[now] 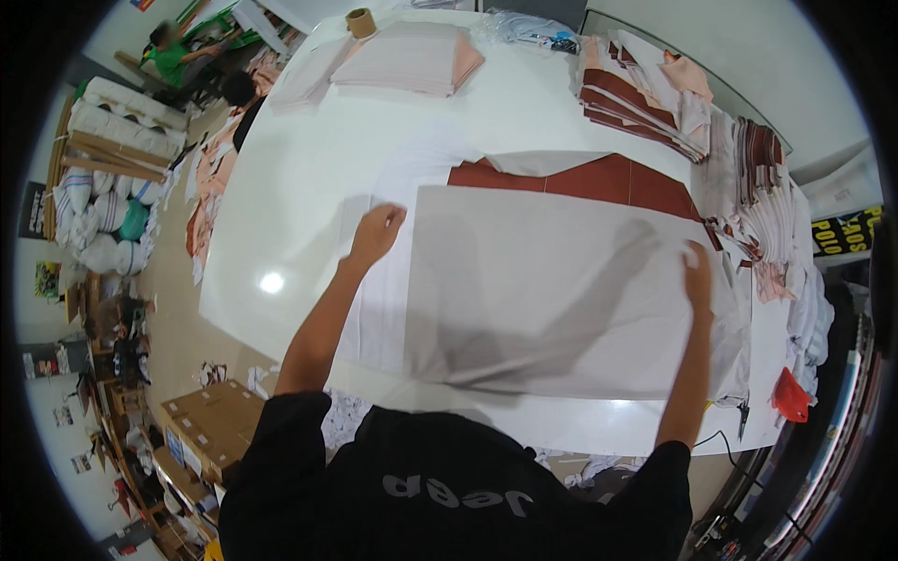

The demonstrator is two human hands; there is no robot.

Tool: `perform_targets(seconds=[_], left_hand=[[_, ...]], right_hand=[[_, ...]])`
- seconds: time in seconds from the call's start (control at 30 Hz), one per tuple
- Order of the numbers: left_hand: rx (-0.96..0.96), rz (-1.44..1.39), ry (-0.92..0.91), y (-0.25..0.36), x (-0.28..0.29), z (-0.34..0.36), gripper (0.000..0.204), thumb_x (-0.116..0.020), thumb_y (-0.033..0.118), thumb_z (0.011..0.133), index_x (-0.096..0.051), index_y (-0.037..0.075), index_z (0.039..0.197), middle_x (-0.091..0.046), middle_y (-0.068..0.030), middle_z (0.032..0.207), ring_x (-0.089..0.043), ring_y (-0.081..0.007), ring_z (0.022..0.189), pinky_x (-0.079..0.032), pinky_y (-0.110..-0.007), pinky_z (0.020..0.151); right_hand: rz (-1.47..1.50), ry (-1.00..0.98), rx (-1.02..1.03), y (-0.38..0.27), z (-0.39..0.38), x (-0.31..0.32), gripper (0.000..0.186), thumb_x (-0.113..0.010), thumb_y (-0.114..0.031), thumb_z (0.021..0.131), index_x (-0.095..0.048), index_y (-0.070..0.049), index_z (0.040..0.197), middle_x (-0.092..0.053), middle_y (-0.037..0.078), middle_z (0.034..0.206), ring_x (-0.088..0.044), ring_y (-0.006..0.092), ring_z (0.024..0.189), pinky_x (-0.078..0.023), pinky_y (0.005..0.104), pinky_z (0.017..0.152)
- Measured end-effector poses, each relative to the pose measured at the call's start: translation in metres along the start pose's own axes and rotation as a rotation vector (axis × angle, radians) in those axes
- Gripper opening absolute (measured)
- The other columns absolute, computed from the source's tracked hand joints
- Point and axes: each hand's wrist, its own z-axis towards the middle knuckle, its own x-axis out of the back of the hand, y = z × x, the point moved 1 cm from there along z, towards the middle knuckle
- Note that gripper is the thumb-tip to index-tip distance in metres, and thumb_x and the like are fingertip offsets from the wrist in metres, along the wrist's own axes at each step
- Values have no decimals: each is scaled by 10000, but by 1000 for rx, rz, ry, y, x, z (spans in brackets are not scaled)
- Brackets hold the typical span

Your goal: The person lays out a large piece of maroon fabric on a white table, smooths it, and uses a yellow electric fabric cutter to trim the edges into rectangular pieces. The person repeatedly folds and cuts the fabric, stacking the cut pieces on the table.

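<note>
A large light grey cloth (524, 299) lies spread on the white table (243, 271), with white sheet material (369, 327) under its left side. Along its back edge shows maroon cloth with pale lines (585, 182). My left hand (379, 229) is curled closed over the white material, just left of the grey cloth; what it holds, if anything, is hidden. My right hand (696, 271) is at the grey cloth's right side, fingers bent and slightly blurred, so I cannot tell whether it grips the cloth. Dark scissors (743, 416) lie at the front right.
Stacks of cut pieces (636, 93) line the back right. Pale piles (398, 65) and a tape roll (360, 21) sit at the back. A red bag (790, 397) is at the right edge. Cardboard boxes (210, 425) stand left. Another person (173, 56) sits far back left.
</note>
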Motion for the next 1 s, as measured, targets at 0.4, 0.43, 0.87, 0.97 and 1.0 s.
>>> perform_targets(seconds=[0.4, 0.43, 0.87, 0.97, 1.0], left_hand=[[-69, 629, -110, -32, -82, 216, 606, -472, 434, 1147, -405, 165, 1686, -283, -57, 1808, -251, -363, 1661, -182, -757, 1273], [-24, 644, -43, -45, -82, 216, 624, -470, 447, 1145, -389, 166, 1696, -266, -68, 1813, -235, -368, 1666, -164, -770, 1269], [152, 238, -139, -110, 44, 43, 343, -780, 232, 954, -697, 59, 1238, -667, -97, 1144, -608, -322, 1133, -431, -469, 1018], [189, 314, -91, -129, 46, 29, 226, -778, 209, 962, -661, 43, 1063, -638, -63, 1022, -589, -260, 1009, -435, -422, 951], [169, 337, -72, -126, 48, 30, 211, -775, 198, 969, -640, 39, 1001, -625, -48, 978, -582, -230, 959, -439, -399, 925]], right_hand=[[-373, -157, -2, -176, 180, -170, 511, -597, -355, 1077, -566, -215, 1567, -502, 68, 1662, -437, 330, 1548, -367, 619, 1244], [-344, -114, 15, -179, 185, -175, 493, -611, -345, 1071, -584, -200, 1541, -540, 77, 1616, -472, 325, 1514, -387, 612, 1225], [-9, -477, -6, -200, 121, -109, 195, -757, -190, 968, -706, -63, 1108, -681, 109, 1088, -643, 321, 1077, -458, 479, 996], [13, -467, 51, -193, 119, -114, 193, -740, -176, 975, -682, -65, 1121, -687, 117, 1109, -635, 329, 1101, -460, 480, 1004], [28, -446, 69, -193, 118, -115, 190, -732, -170, 980, -674, -66, 1128, -691, 119, 1122, -632, 333, 1114, -462, 484, 1008]])
